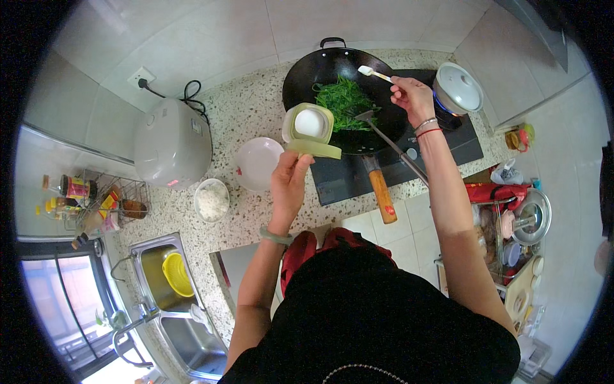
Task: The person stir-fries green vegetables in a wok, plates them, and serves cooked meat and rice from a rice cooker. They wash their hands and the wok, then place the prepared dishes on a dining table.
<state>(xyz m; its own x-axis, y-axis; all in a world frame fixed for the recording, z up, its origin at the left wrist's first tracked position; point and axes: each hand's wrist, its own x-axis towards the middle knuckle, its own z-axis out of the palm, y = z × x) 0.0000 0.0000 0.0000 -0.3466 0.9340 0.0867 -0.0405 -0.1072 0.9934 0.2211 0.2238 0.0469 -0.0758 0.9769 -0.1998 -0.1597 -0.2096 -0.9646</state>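
My left hand (291,185) grips a pale green seasoning box (325,150) by its near side. The box holds white powder (309,122) and hangs beside the wok's near left rim. In my right hand (412,99) is a small white spoon (376,73), its bowl carrying something white, held over the far right part of the black wok (300,77). Chopped green leafy vegetables (345,99) lie in the wok. A metal spatula (400,152) leans in it, its blade touching the greens and its handle passing under my right forearm.
A white lidded pot (458,88) sits over a lit blue flame on the black hob (332,185). Left of the wok stand a pale plate (258,163), a bowl of white rice (212,200) and a rice cooker (173,144). The wok's wooden handle (382,195) juts toward me.
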